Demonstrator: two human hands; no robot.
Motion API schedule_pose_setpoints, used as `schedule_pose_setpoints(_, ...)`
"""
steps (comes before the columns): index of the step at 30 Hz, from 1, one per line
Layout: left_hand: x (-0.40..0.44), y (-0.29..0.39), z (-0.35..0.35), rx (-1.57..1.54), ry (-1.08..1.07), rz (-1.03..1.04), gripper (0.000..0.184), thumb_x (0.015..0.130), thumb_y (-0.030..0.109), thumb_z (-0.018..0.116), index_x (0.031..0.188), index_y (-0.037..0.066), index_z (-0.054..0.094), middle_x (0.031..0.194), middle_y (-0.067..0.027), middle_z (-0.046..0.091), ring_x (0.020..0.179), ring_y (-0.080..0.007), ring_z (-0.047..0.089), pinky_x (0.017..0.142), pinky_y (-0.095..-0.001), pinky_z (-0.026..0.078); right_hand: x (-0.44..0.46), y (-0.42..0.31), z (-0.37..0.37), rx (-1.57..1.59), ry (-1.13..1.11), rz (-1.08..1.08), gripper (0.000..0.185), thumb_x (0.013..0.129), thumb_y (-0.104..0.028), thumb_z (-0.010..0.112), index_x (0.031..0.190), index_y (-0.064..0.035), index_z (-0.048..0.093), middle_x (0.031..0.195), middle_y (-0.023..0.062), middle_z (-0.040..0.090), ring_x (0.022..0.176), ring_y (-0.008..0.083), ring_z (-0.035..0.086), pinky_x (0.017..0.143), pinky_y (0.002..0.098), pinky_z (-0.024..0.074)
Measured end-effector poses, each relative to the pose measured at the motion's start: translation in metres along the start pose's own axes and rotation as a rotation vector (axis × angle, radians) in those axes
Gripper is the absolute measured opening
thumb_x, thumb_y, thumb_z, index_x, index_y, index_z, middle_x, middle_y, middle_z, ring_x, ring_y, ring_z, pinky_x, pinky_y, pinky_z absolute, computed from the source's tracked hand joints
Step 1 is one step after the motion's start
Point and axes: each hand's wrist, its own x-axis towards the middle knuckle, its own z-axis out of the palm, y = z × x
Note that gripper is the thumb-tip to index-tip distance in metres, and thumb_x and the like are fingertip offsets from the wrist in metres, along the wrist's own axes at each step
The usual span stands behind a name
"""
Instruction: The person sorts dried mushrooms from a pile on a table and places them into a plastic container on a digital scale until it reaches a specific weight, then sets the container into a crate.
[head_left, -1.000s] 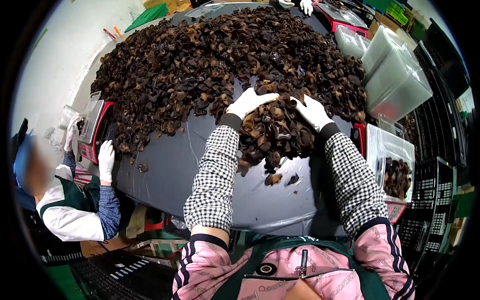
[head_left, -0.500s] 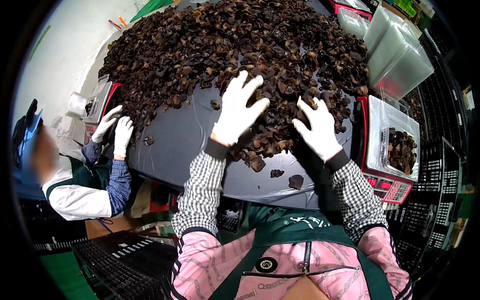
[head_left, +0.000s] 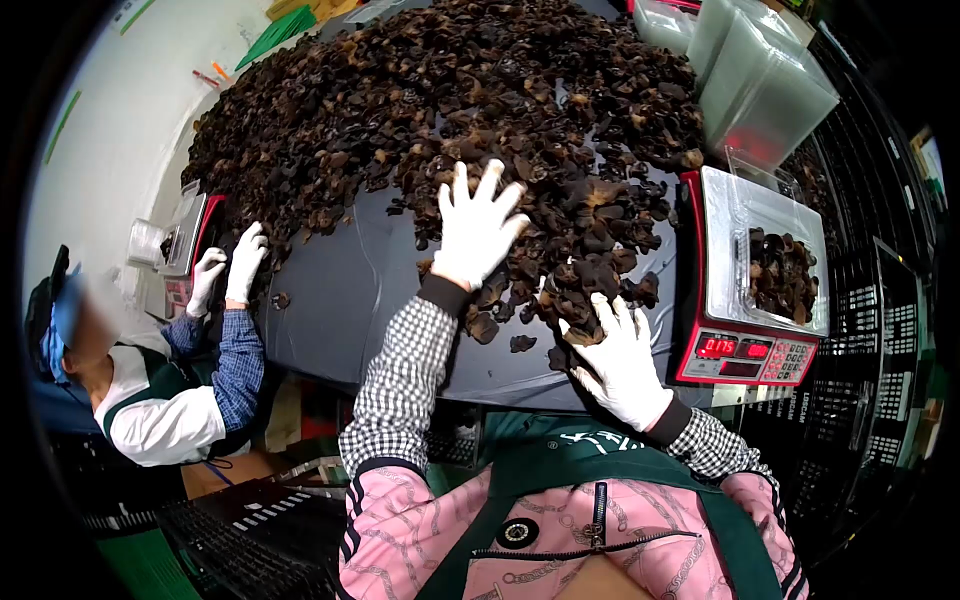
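Observation:
Dark brown wood ear mushrooms lie in a broad heap over the dark-covered table. White-gloved, my left hand is spread palm down at the near side of the heap, fingertips over the pieces. Closer to the table's front edge, my right hand, also gloved, has its fingers apart. Its fingertips touch a small cluster of wood ears; its palm side is hidden. On the red scale to the right, a clear plastic box holds some wood ears. The display seems to read 0.175.
Stacked clear plastic boxes stand behind the scale. At left, a co-worker's gloved hands are beside another scale. Black crates line the right side. A loose wood ear piece lies on the table's left part.
My right hand has moved down toward the front edge, and wood ears now lie gathered above its fingertips. My left hand has shifted slightly down in view. The view itself has moved somewhat.

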Motion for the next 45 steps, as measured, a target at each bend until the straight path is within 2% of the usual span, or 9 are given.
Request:
schedule_pose_setpoints(9, 0.071, -0.022, -0.004, 0.058, -0.065, -0.271, 0.05, 0.097, 0.048, 0.06, 0.143, 0.027, 0.056, 0.162, -0.0122, 0.032, 0.145, -0.0503, 0.028, 0.115, -0.0679, 0.023, -0.04, 0.024, -0.008, 0.212, 0.061, 0.036, 0.067, 0.081, -0.013, 0.074, 0.144, -0.0117, 0.053, 0.132, 0.0253, 0.055, 0.112, 0.0395, 0.057, 0.094, 0.045, 0.0484)
schedule_pose_setpoints(11, 0.061, 0.007, -0.023, -0.007, 0.245, -0.185, 0.039, 0.095, 0.034, 0.064, 0.131, 0.021, 0.065, 0.153, -0.0134, 0.044, 0.141, -0.0448, 0.036, 0.114, -0.0606, 0.029, -0.044, 0.026, -0.007, 0.277, 0.128, 0.038, 0.067, 0.081, -0.012, 0.074, 0.145, -0.0111, 0.052, 0.128, 0.0229, 0.059, 0.108, 0.0382, 0.06, 0.09, 0.0446, 0.0506)
schedule_pose_setpoints(15, 0.022, 0.076, -0.05, -0.447, 0.04, 0.241, 0.027, 0.094, 0.017, 0.065, 0.12, 0.012, 0.068, 0.135, -0.0089, 0.059, 0.135, -0.0303, 0.047, 0.115, -0.0471, 0.033, -0.045, 0.024, -0.016, 0.237, 0.118, 0.107, 0.067, 0.082, -0.013, 0.073, 0.145, -0.0122, 0.052, 0.112, 0.0172, 0.066, 0.091, 0.0325, 0.065, 0.078, 0.0427, 0.053)
schedule_pose_setpoints(18, -0.009, 0.111, -0.029, -0.346, -0.026, 0.47, 0.033, 0.095, 0.023, 0.064, 0.127, 0.016, 0.064, 0.142, -0.008, 0.054, 0.14, -0.0331, 0.042, 0.117, -0.0513, 0.029, -0.049, 0.031, -0.006, 0.13, 0.094, 0.112, 0.075, 0.085, -0.023, 0.074, 0.153, -0.0178, 0.043, 0.067, 0.009, 0.058, 0.059, 0.0264, 0.06, 0.055, 0.0402, 0.048)
schedule_pose_setpoints(27, 0.04, 0.059, 0.006, 0.003, 0.071, 0.155, 0.041, 0.098, 0.038, 0.06, 0.136, 0.024, 0.061, 0.145, -0.009, 0.053, 0.137, -0.0381, 0.043, 0.111, -0.0558, 0.032, -0.064, 0.033, -0.001, 0.291, 0.056, 0.178, 0.084, 0.088, -0.028, 0.072, 0.16, -0.0184, 0.03, 0.056, 0.006, 0.054, 0.049, 0.0248, 0.059, 0.049, 0.0377, 0.0444)
schedule_pose_setpoints(31, 0.034, 0.1, -0.022, -0.503, 0.079, 0.293, 0.024, 0.085, 0.02, 0.074, 0.109, 0.016, 0.072, 0.131, -0.0082, 0.061, 0.129, -0.0329, 0.049, 0.104, -0.0501, 0.037, -0.072, 0.045, 0.008, 0.381, 0.23, 0.076, 0.062, 0.09, -0.02, 0.069, 0.15, -0.0207, 0.05, 0.081, 0.0117, 0.065, 0.066, 0.0258, 0.064, 0.058, 0.0391, 0.0502)
schedule_pose_setpoints(32, 0.024, 0.115, -0.026, -0.528, 0.022, 0.372, 0.023, 0.082, 0.018, 0.075, 0.105, 0.015, 0.072, 0.127, -0.0071, 0.062, 0.128, -0.0321, 0.05, 0.103, -0.0496, 0.038, -0.074, 0.043, 0.005, 0.439, 0.229, 0.096, 0.047, 0.09, -0.017, 0.068, 0.137, -0.0182, 0.064, 0.107, 0.0195, 0.067, 0.076, 0.0285, 0.066, 0.066, 0.0382, 0.0543)
schedule_pose_setpoints(39, -0.011, 0.163, -0.003, -0.505, -0.03, 0.519, 0.017, 0.083, 0.011, 0.074, 0.099, 0.013, 0.071, 0.127, -0.0079, 0.063, 0.131, -0.0345, 0.05, 0.112, -0.0515, 0.035, -0.077, 0.04, 0.013, 0.413, 0.28, 0.095, 0.026, 0.087, -0.019, 0.072, 0.112, -0.0121, 0.075, 0.131, 0.0298, 0.059, 0.094, 0.0338, 0.068, 0.079, 0.0386, 0.057)
schedule_pose_setpoints(45, -0.011, 0.149, -0.062, -0.952, -0.095, -0.168, 0.016, 0.096, 0.003, 0.062, 0.111, 0.001, 0.066, 0.106, -0.0098, 0.072, 0.094, -0.0143, 0.07, 0.085, -0.0276, 0.054, -0.077, 0.044, 0.011, 0.47, 0.318, 0.068, 0.03, 0.082, -0.015, 0.075, 0.112, -0.0083, 0.075, 0.143, 0.0349, 0.047, 0.129, 0.0513, 0.052, 0.106, 0.048, 0.0463)
